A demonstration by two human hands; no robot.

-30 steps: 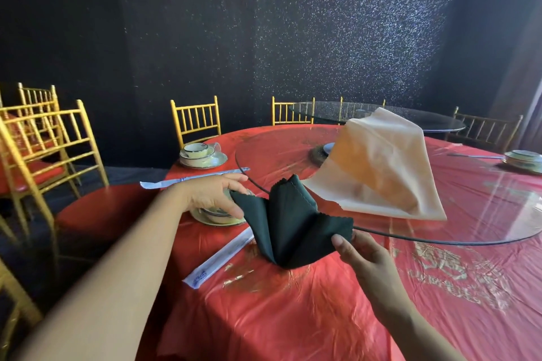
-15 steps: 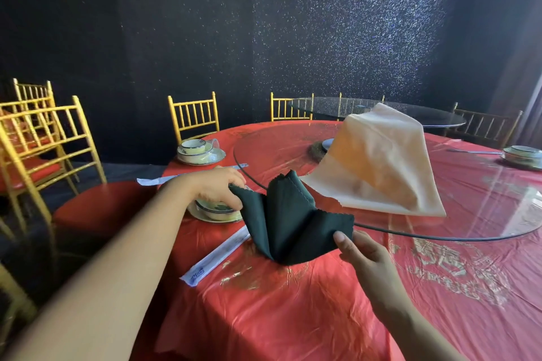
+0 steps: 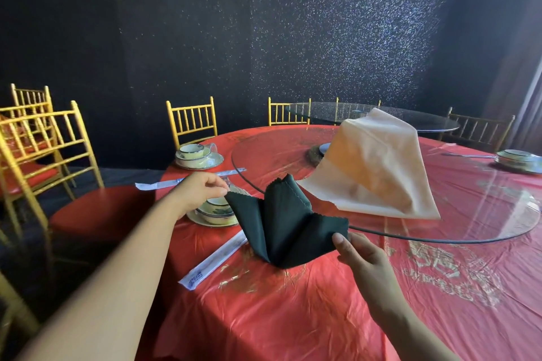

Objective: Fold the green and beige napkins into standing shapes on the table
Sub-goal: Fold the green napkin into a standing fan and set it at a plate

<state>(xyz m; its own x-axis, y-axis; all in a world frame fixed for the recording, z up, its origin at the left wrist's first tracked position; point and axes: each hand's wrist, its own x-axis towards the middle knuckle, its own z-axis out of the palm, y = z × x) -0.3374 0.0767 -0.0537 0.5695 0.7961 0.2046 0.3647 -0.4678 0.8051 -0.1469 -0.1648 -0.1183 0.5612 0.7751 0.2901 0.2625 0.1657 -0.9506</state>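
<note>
Head view: the green napkin (image 3: 281,223) stands in a fan of three points near the front edge of the red-clothed table (image 3: 293,316). Its gathered base is down on the cloth, or perhaps just above it; the dark fold makes that hard to tell.

The left hand (image 3: 202,187) pinches the fan's left tip between thumb and fingertips, above the stacked bowls (image 3: 215,211). The right hand (image 3: 362,256) grips the right tip with the thumb on top; the fingers behind the cloth are hidden.

The napkin therefore lies between the two hands. Its spread runs from the left tip, higher and farther away, down to the right tip, lower and closer to the person. The base sits below and between them, just beside a wrapped chopstick packet (image 3: 214,261).

The right hand is the nearer one to the base. Any release probably depends on whether the wings hold this spread once both tips are let go.

The beige napkin (image 3: 375,167) is draped in a loose tent on the glass turntable (image 3: 484,214) behind, apart from both hands and seemingly not yet folded.
</note>
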